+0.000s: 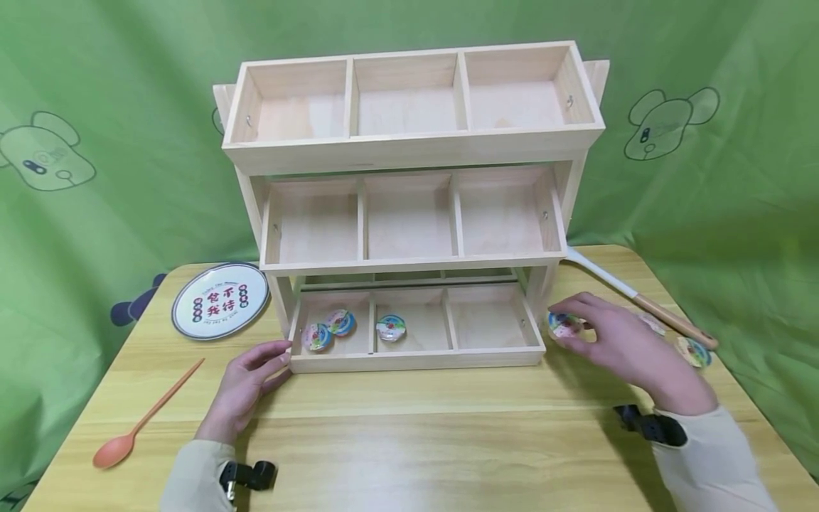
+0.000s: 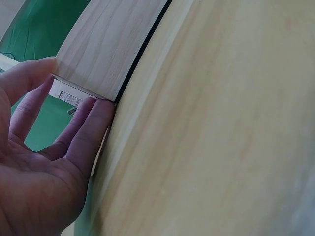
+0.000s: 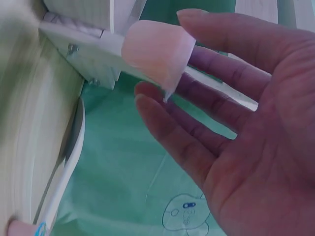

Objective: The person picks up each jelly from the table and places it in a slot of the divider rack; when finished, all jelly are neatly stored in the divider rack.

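My right hand [image 1: 614, 341] pinches a small jelly cup [image 1: 564, 325] between thumb and fingers, just right of the bottom tier. In the right wrist view the cup [image 3: 155, 51] looks pale pink, its lid facing the palm. At the left front corner of the three-tier wooden rack [image 1: 416, 361], my left hand [image 1: 246, 384] holds the bottom tier's end, thumb at the upper edge and fingers lower down. Two jelly cups [image 1: 341, 322] lie in the bottom left compartment. Another jelly cup [image 1: 391, 328] sits in the bottom middle one.
More jelly cups [image 1: 693, 351] lie on the right, partly behind my right arm. Beside them is a white utensil with a wooden handle [image 1: 672, 316]. A round plate [image 1: 220, 301] and an orange spoon [image 1: 147, 419] lie on the left. Green cloth [image 1: 736, 213] surrounds the table.
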{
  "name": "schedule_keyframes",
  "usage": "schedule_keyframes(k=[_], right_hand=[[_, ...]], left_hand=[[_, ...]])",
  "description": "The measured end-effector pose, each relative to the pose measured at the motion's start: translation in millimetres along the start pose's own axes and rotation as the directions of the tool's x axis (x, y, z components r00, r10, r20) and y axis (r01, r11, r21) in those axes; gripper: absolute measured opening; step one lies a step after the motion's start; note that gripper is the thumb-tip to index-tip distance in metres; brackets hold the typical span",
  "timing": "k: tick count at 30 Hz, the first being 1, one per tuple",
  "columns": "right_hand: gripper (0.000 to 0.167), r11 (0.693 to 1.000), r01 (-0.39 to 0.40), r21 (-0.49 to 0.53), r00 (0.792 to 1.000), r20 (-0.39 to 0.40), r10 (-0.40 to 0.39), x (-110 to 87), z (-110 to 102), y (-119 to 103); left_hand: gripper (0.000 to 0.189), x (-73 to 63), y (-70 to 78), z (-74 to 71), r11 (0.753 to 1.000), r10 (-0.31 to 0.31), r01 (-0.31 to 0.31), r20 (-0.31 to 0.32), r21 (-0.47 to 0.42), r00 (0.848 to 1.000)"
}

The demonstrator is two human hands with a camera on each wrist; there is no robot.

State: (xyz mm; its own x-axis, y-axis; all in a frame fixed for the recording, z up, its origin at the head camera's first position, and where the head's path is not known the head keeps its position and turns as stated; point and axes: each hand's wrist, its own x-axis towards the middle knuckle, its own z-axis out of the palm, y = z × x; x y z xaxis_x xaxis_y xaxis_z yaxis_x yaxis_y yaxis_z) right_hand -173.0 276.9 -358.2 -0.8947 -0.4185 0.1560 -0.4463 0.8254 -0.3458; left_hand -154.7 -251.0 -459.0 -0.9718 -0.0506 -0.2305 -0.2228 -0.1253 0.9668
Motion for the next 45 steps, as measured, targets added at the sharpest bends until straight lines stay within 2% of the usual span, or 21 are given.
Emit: schedule_keyframes(k=[8, 14, 29, 36, 45], right_hand=[[0.041, 1.000, 0.007, 0.005, 0.999, 0.040, -0.007, 11.2, 6.7, -17.4], [0.043, 0.998, 0.044, 0.048, 0.998, 0.053, -0.047, 21.4, 11.3, -28.9], [0.041, 0.991, 0.119, 0.054, 0.991, 0.051, -0.122, 46.0, 28.8, -52.7], [0.041, 0.986, 0.151, 0.067, 0.987, 0.037, -0.154, 56.0, 34.8, -61.9], [0.045, 0.986, 0.159, 0.050, 0.984, 0.067, -0.162, 68.5, 43.4, -76.0]], left_hand=[[0.026, -0.1, -0.4, -0.5, 1.000, -0.001, 0.001, 0.004, -0.003, 1.000], [0.029, 0.3, 0.2, -0.7, 1.000, -0.005, 0.005, 0.005, -0.003, 1.000], [0.023, 0.8, -0.8, -0.1, 1.000, -0.002, 0.002, 0.000, -0.023, 1.000], [0.029, 0.2, -0.3, -0.9, 1.000, 0.005, -0.005, 0.013, -0.007, 1.000], [0.033, -0.2, 0.3, -0.5, 1.000, 0.000, 0.000, 0.018, -0.004, 1.000]])
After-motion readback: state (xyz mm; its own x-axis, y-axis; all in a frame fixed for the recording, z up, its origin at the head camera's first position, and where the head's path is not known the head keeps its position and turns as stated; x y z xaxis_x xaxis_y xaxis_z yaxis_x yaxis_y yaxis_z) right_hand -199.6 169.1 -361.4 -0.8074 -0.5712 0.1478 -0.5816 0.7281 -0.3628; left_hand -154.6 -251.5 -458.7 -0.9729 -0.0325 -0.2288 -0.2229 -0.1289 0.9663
